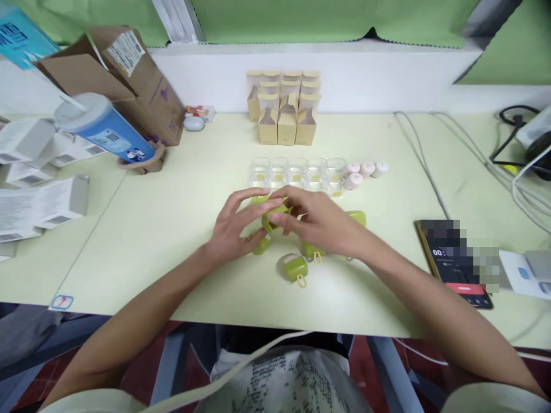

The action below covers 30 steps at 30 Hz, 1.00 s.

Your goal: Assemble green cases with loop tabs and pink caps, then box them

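Both hands meet over the middle of the table around a small olive-green plastic case [270,221]. My right hand [316,218] pinches it between thumb and fingers. My left hand [239,226] bends round its left side, fingertips touching it; the fingers partly hide the case. Under and beside the hands lie several more green pieces, some half covered. One green case with a pale yellow loop [295,268] lies in front of the hands. Just behind them stand rows of clear plastic cups [297,171] with yellow bits inside.
Pink and white capped pieces [353,180] stand right of the cups. Open small cartons [286,123] stand at the back. A phone [451,264] and cables lie right. Left are a blue cup [116,132], a cardboard box [146,86] and white boxes [60,201].
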Motion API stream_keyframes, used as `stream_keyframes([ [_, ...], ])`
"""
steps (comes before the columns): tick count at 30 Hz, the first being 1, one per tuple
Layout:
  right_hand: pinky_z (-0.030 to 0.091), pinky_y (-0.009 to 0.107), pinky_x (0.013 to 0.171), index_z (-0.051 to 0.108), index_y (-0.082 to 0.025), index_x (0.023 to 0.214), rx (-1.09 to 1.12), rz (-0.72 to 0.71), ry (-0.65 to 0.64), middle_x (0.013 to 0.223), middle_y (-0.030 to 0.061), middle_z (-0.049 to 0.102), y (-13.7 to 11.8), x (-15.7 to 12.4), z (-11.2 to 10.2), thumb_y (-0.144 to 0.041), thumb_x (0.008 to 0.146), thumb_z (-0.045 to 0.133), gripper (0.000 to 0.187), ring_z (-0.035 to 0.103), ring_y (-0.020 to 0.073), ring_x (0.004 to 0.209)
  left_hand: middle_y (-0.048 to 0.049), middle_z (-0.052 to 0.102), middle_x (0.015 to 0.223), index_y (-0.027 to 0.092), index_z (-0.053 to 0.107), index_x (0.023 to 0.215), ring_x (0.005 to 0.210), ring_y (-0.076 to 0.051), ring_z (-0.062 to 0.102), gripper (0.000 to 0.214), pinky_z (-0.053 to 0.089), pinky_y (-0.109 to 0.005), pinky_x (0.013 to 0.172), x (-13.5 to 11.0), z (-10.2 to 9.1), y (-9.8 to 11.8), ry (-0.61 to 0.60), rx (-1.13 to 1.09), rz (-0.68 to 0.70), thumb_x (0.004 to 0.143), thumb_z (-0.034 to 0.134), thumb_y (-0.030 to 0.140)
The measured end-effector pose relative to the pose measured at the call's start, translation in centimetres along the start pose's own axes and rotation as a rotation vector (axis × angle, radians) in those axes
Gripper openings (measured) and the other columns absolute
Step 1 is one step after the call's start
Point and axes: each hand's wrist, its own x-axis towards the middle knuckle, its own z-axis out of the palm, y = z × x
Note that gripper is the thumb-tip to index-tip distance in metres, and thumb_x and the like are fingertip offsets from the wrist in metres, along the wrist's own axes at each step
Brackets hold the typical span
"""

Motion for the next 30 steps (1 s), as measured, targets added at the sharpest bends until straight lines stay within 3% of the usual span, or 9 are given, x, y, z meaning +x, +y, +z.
stream_keyframes([
  [2,0.051,0.034,0.071,0.071,-0.022,0.104,0.041,-0.002,-0.009,0.095,0.0026,0.077,0.2,0.1,0.2,-0.051,0.104,0.073,0.029,0.067,0.0157,0.076,-0.0046,0.078,0.137,0.041,0.040,0.172,0.135,-0.024,0.071,0.083,0.069,-0.043,0.105,0.3,-0.2,0.2,0.020,0.096,0.057,0.101,0.070,0.011],
  [5,0.056,0.037,0.075,0.071,-0.022,0.103,0.026,0.020,0.094,0.109,0.0066,0.080,0.2,-0.5,-2.0,-0.054,0.091,0.087,0.038,0.071,0.0181,0.080,-0.0076,0.074,0.145,0.039,0.039,0.171,0.134,-0.027,0.071,0.083,0.068,-0.046,0.105,0.6,-0.5,0.0,0.028,0.182,0.030,0.100,0.077,0.019],
  [7,0.060,0.041,0.079,0.070,-0.022,0.108,-0.088,0.052,0.204,0.119,0.0098,0.081,0.4,-1.3,-3.9,-0.051,0.085,0.091,0.042,0.075,0.0232,0.087,-0.0097,0.073,0.140,0.034,0.049,0.161,0.123,-0.027,0.074,0.066,0.069,-0.044,0.096,0.3,-0.6,-0.8,0.047,0.206,-0.072,0.102,0.076,0.024],
  [10,0.060,0.046,0.080,0.070,-0.023,0.103,-0.304,0.134,0.339,0.117,0.0114,0.082,1.6,-2.5,-5.1,-0.042,0.084,0.090,0.034,0.077,0.0290,0.091,-0.0076,0.072,0.119,0.026,0.066,0.135,0.090,-0.016,0.073,0.029,0.062,-0.028,0.068,-0.7,-0.4,-2.6,0.089,0.198,-0.213,0.106,0.068,0.025],
  [13,0.056,0.045,0.080,0.072,-0.024,0.098,-0.591,0.198,0.425,0.108,0.0104,0.082,3.6,-3.0,-4.1,-0.034,0.083,0.089,0.025,0.076,0.0333,0.097,-0.0053,0.068,0.109,0.021,0.072,0.119,0.074,-0.009,0.067,0.015,0.051,-0.021,0.053,-1.7,0.1,-4.4,0.075,0.153,-0.272,0.106,0.066,0.026],
  [18,0.042,0.037,0.070,0.073,-0.023,0.097,-0.906,0.278,0.409,0.087,0.0086,0.078,5.5,-2.7,-1.7,-0.030,0.089,0.085,0.016,0.070,0.0312,0.081,-0.0061,0.068,0.110,0.019,0.073,0.117,0.074,-0.008,0.071,0.014,0.051,-0.018,0.053,-2.2,0.4,-5.1,0.043,0.057,-0.302,0.106,0.066,0.025],
  [21,0.040,0.036,0.069,0.072,-0.023,0.097,-0.922,0.251,0.391,0.089,0.0085,0.079,5.7,-2.6,-1.3,-0.030,0.094,0.080,0.011,0.068,0.0286,0.076,-0.0064,0.070,0.111,0.020,0.073,0.117,0.071,-0.008,0.070,0.014,0.055,-0.018,0.054,-2.2,0.5,-4.9,0.016,0.040,-0.268,0.107,0.066,0.027],
  [25,0.045,0.038,0.074,0.072,-0.020,0.104,-0.835,0.231,0.386,0.107,0.0127,0.079,6.0,-2.7,-1.4,-0.025,0.096,0.076,0.010,0.073,0.0302,0.086,-0.0068,0.071,0.111,0.020,0.073,0.117,0.069,-0.007,0.066,0.014,0.058,-0.019,0.057,-2.4,0.5,-4.9,-0.003,0.042,-0.250,0.107,0.065,0.026],
  [30,0.047,0.040,0.076,0.074,-0.019,0.112,-0.857,0.200,0.405,0.111,0.0133,0.079,6.2,-3.2,-1.4,-0.020,0.097,0.073,0.015,0.073,0.0321,0.091,-0.0064,0.070,0.112,0.021,0.072,0.119,0.070,-0.008,0.070,0.015,0.056,-0.018,0.056,-2.4,0.5,-5.0,-0.004,0.055,-0.232,0.107,0.065,0.024],
])
